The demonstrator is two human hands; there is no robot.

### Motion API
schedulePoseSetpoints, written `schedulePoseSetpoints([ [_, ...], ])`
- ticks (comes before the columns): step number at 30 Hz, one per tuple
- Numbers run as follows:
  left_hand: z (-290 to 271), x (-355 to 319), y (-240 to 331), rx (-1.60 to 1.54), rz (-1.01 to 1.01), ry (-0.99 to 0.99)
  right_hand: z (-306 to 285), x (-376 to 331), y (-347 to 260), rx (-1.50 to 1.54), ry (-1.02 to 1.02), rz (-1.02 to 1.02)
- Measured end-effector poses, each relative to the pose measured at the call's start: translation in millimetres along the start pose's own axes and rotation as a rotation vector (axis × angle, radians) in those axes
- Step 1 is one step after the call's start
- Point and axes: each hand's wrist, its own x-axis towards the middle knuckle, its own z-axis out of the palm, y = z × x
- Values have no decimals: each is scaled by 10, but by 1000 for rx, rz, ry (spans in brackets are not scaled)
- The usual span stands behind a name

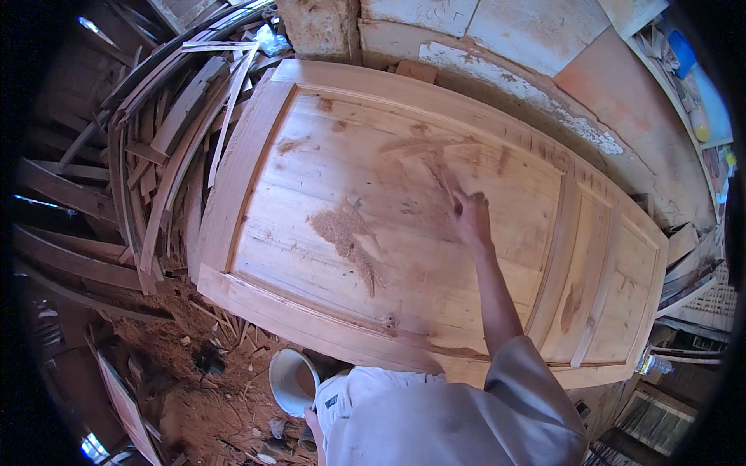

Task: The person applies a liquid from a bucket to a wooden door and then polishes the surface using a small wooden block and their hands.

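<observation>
- The right arm reaches forward, bare below a pale sleeve, its right hand flat with fingers spread.
- The left hand hangs low, mostly hidden.

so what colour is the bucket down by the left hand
White or cream bucket, seen in the head view, beside the left hand.

Right hand motion-blurred, fingers not separable, on the wooden door panel. Left hand at 6 o'clock mostly hidden behind the pale sleeve, grip on the white bucket unclear. Shelf clutter at 2 o'clock too small, cut by the rim.
</observation>
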Motion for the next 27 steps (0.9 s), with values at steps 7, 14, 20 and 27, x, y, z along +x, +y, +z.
schedulePoseSetpoints([
  [7, -4, 33, -29, -8, 11, -17, 463, -76, -211, 32, 284, -63],
  [14, -46, 90, -74, -19, 30, -26, -45, 90, -415, 106, 88, 56],
  [20, -146, 104, -195, -5, 30, -51, 196, -1740, -670, 191, 130, 62],
  [27, -132, 103, -245, -86, -71, 1, 465, -1912, -449, -20, 135, 105],
])
